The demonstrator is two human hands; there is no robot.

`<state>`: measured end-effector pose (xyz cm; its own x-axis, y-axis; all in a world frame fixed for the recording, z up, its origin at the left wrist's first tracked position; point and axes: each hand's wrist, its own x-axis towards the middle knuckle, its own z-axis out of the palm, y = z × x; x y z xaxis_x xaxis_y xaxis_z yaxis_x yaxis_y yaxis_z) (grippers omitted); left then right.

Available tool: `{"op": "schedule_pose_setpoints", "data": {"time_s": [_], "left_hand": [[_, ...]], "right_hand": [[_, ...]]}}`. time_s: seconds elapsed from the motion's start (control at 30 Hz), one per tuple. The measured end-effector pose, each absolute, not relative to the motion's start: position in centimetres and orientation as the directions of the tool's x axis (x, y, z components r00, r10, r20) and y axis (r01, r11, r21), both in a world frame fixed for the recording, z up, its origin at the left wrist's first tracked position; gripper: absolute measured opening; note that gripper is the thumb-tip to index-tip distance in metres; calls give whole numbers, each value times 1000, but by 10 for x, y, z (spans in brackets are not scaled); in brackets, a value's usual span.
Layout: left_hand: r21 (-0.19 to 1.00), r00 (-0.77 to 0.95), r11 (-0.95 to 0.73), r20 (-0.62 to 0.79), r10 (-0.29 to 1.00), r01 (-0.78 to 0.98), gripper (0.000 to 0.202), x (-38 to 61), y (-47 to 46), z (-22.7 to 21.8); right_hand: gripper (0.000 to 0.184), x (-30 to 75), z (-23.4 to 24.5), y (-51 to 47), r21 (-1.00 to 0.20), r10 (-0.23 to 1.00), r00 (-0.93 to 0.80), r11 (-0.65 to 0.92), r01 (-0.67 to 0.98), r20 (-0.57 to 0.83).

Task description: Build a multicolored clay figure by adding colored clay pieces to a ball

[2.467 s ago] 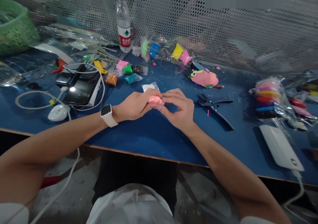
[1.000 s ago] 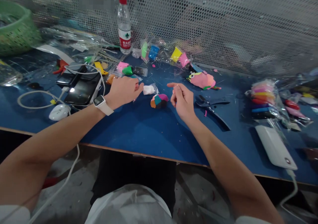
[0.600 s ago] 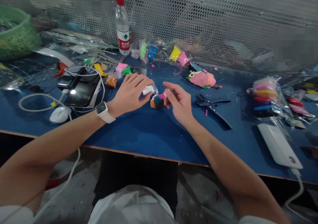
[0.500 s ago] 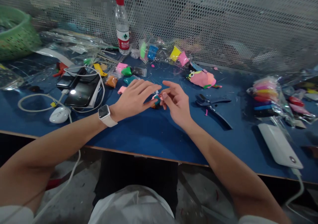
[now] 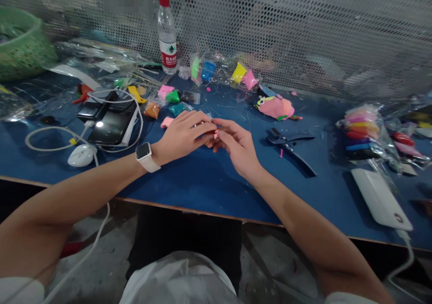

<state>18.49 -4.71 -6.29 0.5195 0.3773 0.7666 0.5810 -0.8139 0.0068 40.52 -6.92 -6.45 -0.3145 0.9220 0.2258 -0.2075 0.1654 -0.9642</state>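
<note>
My left hand point(image 5: 184, 135), with a white watch point(image 5: 145, 157) on its wrist, lies curled over a multicoloured clay ball on the blue table point(image 5: 202, 182); the ball is almost wholly hidden under the fingers. My right hand point(image 5: 234, 144) meets it from the right, its fingertips pinched on a tiny pink bit of clay point(image 5: 216, 134) held against the left fingers. A small pink clay packet point(image 5: 166, 122) lies just left of my left hand.
A pink clay figure point(image 5: 276, 107), black pliers point(image 5: 290, 144), bagged clay sticks point(image 5: 361, 131) and a white power bank point(image 5: 381, 198) lie to the right. Phones with cables point(image 5: 108, 119), a white puck point(image 5: 81, 154), clay packets point(image 5: 175, 101), a water bottle point(image 5: 168, 29) and a green basket point(image 5: 20, 43) are left and behind.
The pink packet my hands held now lies on the table to the left. My left hand has come over the clay ball, and my right hand has brought a pink bit to it.
</note>
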Motion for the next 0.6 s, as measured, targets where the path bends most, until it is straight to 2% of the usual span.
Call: {"op": "schedule_pose_setpoints", "data": {"time_s": [0.07,0.17,0.3,0.4,0.53,0.6], "left_hand": [[-23,521,-815,780,347,578,17,185,-48,-62],[-60,530,-809,783,324,584,18,187,-50,-60],[-60,555,-822,766,326,566,14,188,-54,-56],[-78,560,-816,764,320,572,19,187,-53,-56],[-41,541,-814,766,347,579,25,183,-48,-60],[-16,540,-823,761,358,568,22,183,-46,-62]], "right_hand": [[35,405,-65,-70,-966,922,-322,152,-211,215],[42,405,-67,-70,-974,936,-291,157,-164,200],[48,406,-68,-69,-979,945,-267,162,-125,191],[51,406,-67,-69,-981,938,-297,151,-119,180],[53,408,-66,-67,-981,934,-308,153,-122,183],[54,408,-68,-67,-979,926,-321,172,-114,200]]}}
